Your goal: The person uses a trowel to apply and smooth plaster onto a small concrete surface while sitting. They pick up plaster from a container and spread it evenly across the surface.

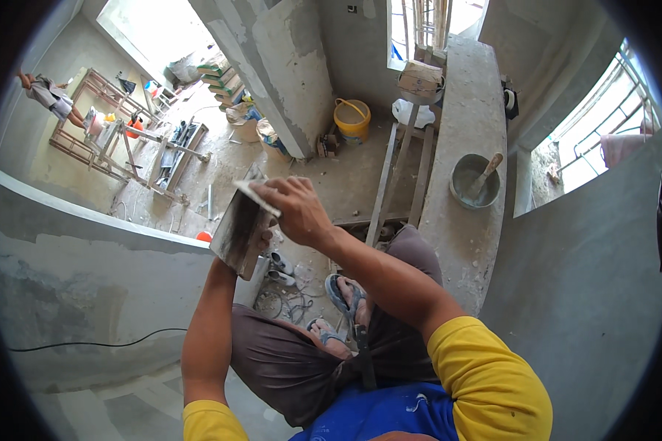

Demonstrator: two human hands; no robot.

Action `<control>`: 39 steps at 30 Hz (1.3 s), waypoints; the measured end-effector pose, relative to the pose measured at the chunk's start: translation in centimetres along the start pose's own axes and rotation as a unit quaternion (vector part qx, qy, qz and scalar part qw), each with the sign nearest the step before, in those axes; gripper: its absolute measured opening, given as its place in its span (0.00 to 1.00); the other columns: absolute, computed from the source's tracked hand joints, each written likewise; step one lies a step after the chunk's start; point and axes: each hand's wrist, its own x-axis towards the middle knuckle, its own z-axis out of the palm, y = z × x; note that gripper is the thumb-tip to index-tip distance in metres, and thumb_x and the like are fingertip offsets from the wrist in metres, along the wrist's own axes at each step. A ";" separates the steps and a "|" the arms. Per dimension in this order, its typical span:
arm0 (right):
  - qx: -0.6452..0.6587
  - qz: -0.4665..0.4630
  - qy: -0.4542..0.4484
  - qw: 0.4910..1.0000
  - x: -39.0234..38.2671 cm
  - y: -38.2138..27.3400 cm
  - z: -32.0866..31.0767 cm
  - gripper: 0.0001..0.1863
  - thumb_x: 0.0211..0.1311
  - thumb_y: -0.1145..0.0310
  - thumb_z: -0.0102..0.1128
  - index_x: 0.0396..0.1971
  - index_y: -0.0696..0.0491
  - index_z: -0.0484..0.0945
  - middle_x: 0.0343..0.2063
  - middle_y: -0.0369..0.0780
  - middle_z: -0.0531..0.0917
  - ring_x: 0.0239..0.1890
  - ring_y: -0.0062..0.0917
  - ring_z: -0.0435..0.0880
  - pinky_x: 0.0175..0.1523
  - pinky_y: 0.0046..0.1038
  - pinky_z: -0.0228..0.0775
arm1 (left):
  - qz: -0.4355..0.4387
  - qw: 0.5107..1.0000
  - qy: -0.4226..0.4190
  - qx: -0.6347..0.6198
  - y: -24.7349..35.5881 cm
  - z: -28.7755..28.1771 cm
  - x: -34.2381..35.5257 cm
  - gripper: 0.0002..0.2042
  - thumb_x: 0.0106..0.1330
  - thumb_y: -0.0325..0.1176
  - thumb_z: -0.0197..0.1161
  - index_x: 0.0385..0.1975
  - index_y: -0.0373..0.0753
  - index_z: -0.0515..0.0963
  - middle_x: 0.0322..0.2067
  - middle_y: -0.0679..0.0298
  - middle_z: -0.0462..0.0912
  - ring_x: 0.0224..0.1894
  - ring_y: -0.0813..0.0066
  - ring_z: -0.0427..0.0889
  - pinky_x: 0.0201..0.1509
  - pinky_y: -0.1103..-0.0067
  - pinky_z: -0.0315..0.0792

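Observation:
Ahead of me, my left hand [265, 239] is mostly hidden behind a flat, grey-smeared plastering trowel [232, 231], which it holds tilted. My right hand [299, 209] pinches a thin, pale scraper [257, 197] at the trowel's upper end. The two tools meet or nearly meet there; I cannot tell if they touch. On the concrete ledge to my right stands a mixing bucket [460, 192] of grey paste, with a wooden-handled tool [490, 167] leaning in it.
My sandalled feet [346, 298] are high above a littered floor. Wooden planks [393, 173] run beside the ledge [467, 95]. A yellow bucket [352, 122] and paint pails [272, 140] stand below. A low wall [110, 220] is at left; another person [48, 95] is far left.

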 end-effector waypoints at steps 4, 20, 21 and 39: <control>0.011 0.072 0.016 0.997 -0.1 -0.1 -0.3 0.30 0.55 0.81 0.53 0.60 0.47 0.73 0.46 0.39 0.79 0.48 0.32 0.76 0.55 0.37 0.60 | -0.051 0.998 0.001 -0.026 1.3 4.1 -0.4 0.20 0.74 0.45 0.48 0.60 0.43 0.65 0.37 0.60 0.78 0.28 0.73 0.80 0.26 0.80 0.78; 0.031 0.005 -0.021 0.999 -0.2 -0.3 -0.4 0.30 0.53 0.80 0.55 0.59 0.46 0.74 0.46 0.39 0.79 0.48 0.34 0.75 0.57 0.36 0.60 | 0.200 0.900 0.038 0.386 -0.2 2.0 0.1 0.23 0.71 0.50 0.51 0.60 0.46 0.64 0.38 0.57 0.78 0.25 0.67 0.80 0.23 0.77 0.75; 0.016 0.034 -0.019 0.999 0.0 0.3 -0.5 0.28 0.54 0.77 0.55 0.59 0.46 0.74 0.46 0.39 0.79 0.48 0.34 0.75 0.56 0.36 0.60 | 0.070 0.978 0.054 0.189 0.3 2.6 0.1 0.22 0.71 0.51 0.51 0.59 0.47 0.65 0.35 0.59 0.77 0.24 0.69 0.79 0.22 0.78 0.74; 0.052 -0.019 -0.043 0.998 -0.4 -1.0 -0.3 0.29 0.54 0.80 0.56 0.59 0.45 0.74 0.47 0.38 0.79 0.50 0.33 0.76 0.57 0.35 0.61 | 0.252 0.707 -0.001 0.661 0.8 1.9 -0.6 0.18 0.74 0.43 0.50 0.60 0.45 0.64 0.36 0.64 0.75 0.25 0.80 0.77 0.23 0.85 0.73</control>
